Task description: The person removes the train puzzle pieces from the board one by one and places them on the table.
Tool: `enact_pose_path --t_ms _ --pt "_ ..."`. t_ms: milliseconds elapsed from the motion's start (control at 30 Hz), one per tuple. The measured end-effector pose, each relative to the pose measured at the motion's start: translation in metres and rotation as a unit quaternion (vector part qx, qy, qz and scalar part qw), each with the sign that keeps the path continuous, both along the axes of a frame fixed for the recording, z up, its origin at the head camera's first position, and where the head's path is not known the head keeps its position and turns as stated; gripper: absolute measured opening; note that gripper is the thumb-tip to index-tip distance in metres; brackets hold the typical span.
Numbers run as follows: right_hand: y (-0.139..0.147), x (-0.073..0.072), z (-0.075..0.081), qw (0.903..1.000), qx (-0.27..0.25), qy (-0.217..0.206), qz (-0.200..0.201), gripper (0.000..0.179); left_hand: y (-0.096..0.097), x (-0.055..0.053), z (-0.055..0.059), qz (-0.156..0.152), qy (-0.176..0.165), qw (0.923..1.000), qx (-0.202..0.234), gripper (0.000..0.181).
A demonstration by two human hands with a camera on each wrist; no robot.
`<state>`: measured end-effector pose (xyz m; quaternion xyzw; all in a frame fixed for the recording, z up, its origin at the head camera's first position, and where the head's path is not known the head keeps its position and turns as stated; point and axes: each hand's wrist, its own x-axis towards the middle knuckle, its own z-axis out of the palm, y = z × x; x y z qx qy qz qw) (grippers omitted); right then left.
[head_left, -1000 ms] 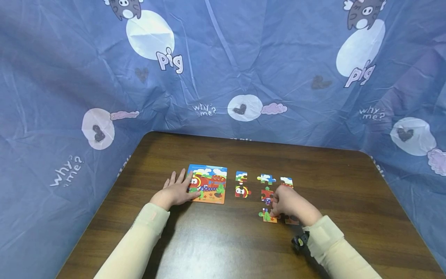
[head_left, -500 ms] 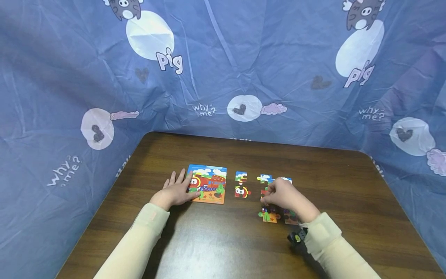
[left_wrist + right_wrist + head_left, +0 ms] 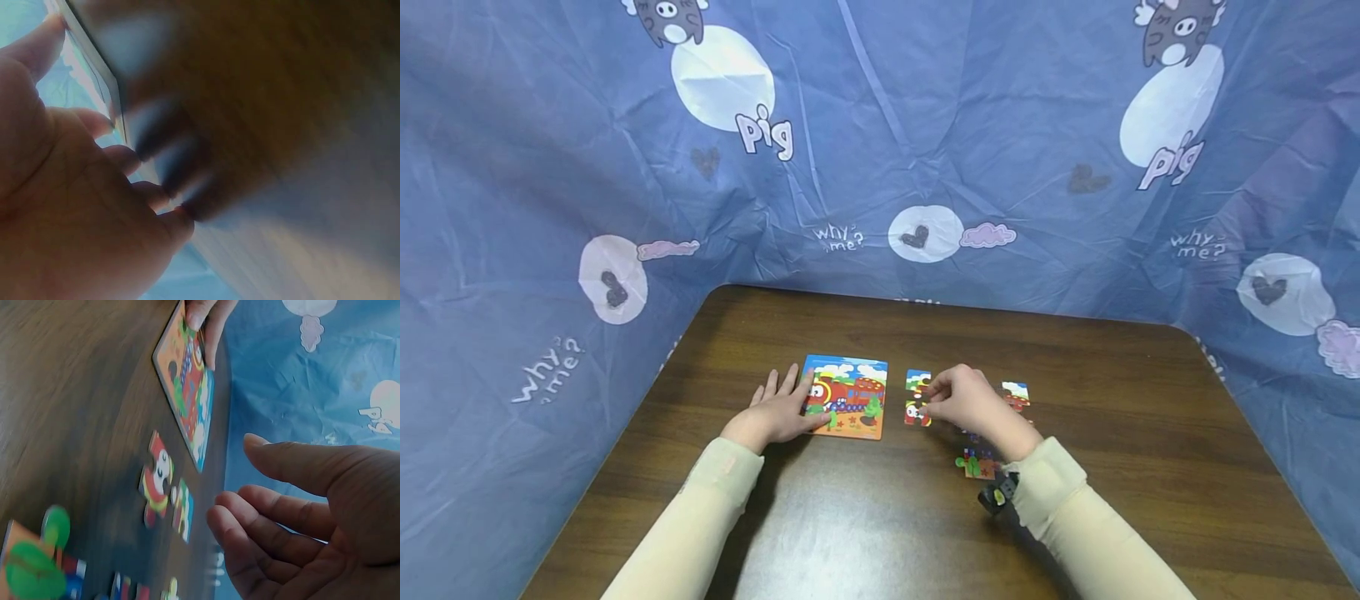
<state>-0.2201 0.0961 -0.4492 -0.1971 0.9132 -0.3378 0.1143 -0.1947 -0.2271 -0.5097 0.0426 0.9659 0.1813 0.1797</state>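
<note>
My left hand (image 3: 775,418) lies with fingers spread at the left side of a puzzle picture board (image 3: 859,390) showing a red train, thumb and index finger over its edge. The left wrist view shows the other fingertips of that hand (image 3: 81,206) on the wooden surface. Close by the right side of the train-face puzzle piece (image 3: 913,413) and the cloud puzzle piece (image 3: 916,381) is my right hand (image 3: 970,407). From the right wrist, this hand (image 3: 300,512) shows a gap between thumb and bent fingers, with nothing between them.
A tree puzzle piece (image 3: 977,465) lies nearer me, below the right hand. Another cloud piece (image 3: 1017,393) sits farther right, and several pieces are partly covered by the right hand and wrist. A blue printed cloth (image 3: 850,167) rises behind the brown table (image 3: 1075,358).
My right hand has moved left, from the pieces on the right, across the middle ones, to beside the train-face piece. The left hand stays on the board.
</note>
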Motion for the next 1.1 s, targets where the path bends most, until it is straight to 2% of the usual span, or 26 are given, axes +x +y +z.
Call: enact_pose_path --t_ms 100,233,467,767,900,1100 --pt "-0.011 -0.002 -0.001 0.9999 -0.006 0.001 0.009 0.017 0.001 0.003 0.006 -0.002 0.002 1.0000 -0.008 0.094" --pt "-0.020 -0.004 -0.004 0.9997 -0.017 0.001 0.017 0.019 0.001 0.002 0.006 -0.005 -0.001 1.0000 -0.007 0.094" --pt "-0.039 -0.006 -0.005 0.9996 -0.025 -0.008 0.015 0.025 -0.007 -0.006 -0.011 -0.005 0.008 0.9998 0.017 0.107" --pt "-0.064 -0.012 -0.015 0.9983 -0.026 -0.013 0.050 0.016 -0.009 0.003 0.007 -0.010 0.019 0.9995 0.023 0.110" --pt "-0.078 -0.016 -0.021 0.9976 -0.020 -0.001 0.067 0.019 -0.014 0.005 0.007 -0.011 0.019 0.9998 0.000 0.120" --pt "-0.103 -0.018 -0.027 0.9958 -0.009 0.006 0.091 0.013 -0.020 0.005 0.006 -0.017 0.012 0.9998 -0.002 0.125"
